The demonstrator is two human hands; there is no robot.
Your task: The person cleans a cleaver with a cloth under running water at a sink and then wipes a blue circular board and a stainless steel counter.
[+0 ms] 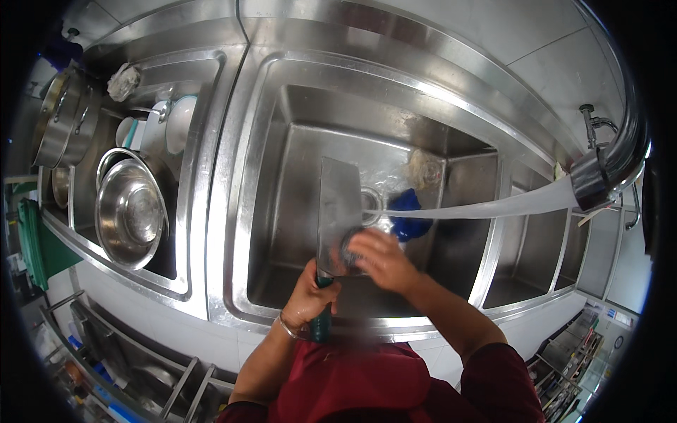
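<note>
My left hand [312, 296] grips the dark green handle [320, 325] of a cleaver, whose broad steel blade [340, 206] points away from me over the sink. Pressed to the lower part of the blade is a grey scourer, apparently steel wool [350, 247], held in my right hand [381, 259], which is blurred. A stream of water [476, 210] runs from the faucet [589, 180] on the right and reaches the blade's right edge. Behind the stream, a blue cloth or sponge [407, 214] lies on the sink floor near the drain [372, 203].
The steel sink [240, 211] has raised rims. A pale, soft-looking item [423, 168] lies in its far right corner. The left basin holds steel bowls [129, 214] and white dishes [181, 124]; stacked pots [66, 119] stand beyond. A crumpled plastic bag [124, 82] rests on the back rim.
</note>
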